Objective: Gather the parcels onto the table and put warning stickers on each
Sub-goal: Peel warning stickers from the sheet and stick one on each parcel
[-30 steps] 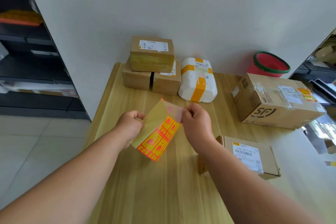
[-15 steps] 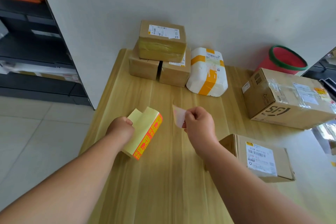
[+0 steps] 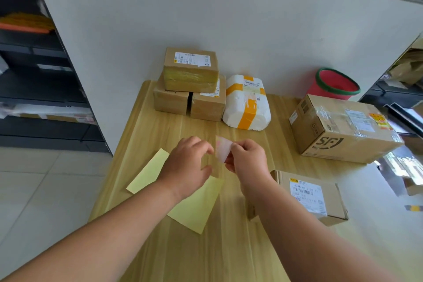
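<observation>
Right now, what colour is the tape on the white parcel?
Orange tape, clearest in head view.

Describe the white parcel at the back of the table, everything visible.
The white parcel is a rounded, soft-looking bundle in white foam or plastic wrap. Orange tape bands it crosswise near the far end and lengthwise down the middle. A pale printed label sits on top, too small to read. It lies flat on the table near the wall. Its left side is against, or very close to, a brown box. Nothing else touches it.
</observation>
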### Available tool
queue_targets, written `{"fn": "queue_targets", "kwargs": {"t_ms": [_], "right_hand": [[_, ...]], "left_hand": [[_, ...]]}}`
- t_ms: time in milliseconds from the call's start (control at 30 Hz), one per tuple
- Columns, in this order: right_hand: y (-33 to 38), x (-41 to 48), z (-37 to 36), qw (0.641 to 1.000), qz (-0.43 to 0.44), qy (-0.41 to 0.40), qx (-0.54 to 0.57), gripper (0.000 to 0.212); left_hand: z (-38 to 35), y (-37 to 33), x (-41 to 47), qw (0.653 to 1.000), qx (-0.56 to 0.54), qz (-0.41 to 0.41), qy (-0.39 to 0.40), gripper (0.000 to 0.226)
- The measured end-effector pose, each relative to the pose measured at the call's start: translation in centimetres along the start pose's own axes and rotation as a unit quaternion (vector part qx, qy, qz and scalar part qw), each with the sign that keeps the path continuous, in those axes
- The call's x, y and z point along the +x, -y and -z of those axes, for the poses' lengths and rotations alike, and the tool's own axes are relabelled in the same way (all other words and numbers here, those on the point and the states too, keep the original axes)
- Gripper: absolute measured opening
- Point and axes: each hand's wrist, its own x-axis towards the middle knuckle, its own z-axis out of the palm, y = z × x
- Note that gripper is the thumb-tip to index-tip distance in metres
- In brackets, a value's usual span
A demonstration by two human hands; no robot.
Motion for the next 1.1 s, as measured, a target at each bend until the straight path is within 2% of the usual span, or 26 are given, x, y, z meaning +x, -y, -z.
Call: {"fn": "queue_targets", "kwargs": {"t_ms": [100,200,400,533,600,667,767,833,933,1100], "right_hand": [[0.4,-0.1,1.2,0.997,-0.032,0.016,0.062,0.015],[0.9,-0.3,2.7,0.992,-0.054,0.039,0.107,0.014],[1.6,0.1,6.2,0.981,-0.058,0.070,0.173,0.013],[2.0,0.9,8.9,0.972,-0.076,0.098,0.197,0.012],[2.0,1.3,10.6,0.967,-0.081,0.108,0.214,0.010],[1.6,1.8,12.7,0.975,-0.042,0.097,0.196,0.007],[0.9,2.1,16.1,0.994,0.038,0.047,0.088,0.007],[0.4,2.3,18.0,0.996,0.070,0.029,0.041,0.005],[-0.2,2.6,20.1,0.996,0.085,0.037,0.013,0.003],[-1.5,3.2,22.8,0.995,0.083,0.057,-0.021,0.006]], "left_hand": [[-0.3,-1.7,0.5,0.996,0.047,-0.071,-0.017,0.031],[-0.7,-3.1,1.2,0.991,0.056,-0.112,-0.044,0.022],[-1.6,-6.0,2.2,0.983,0.075,-0.155,-0.069,0.009],[-2.1,-8.3,3.2,0.982,0.081,-0.153,-0.078,0.007],[-2.6,-9.6,3.8,0.984,0.069,-0.135,-0.088,0.007],[-3.1,-10.9,4.3,0.993,0.015,-0.073,-0.089,0.009],[-4.0,-12.8,5.3,0.987,-0.141,0.064,-0.042,0.014],[-4.7,-14.2,5.9,0.970,-0.217,0.110,-0.013,0.018],[-5.7,-16.3,6.4,0.956,-0.262,0.129,0.021,0.024],[-8.0,-18.9,6.7,0.953,-0.264,0.124,0.077,0.024]]}}
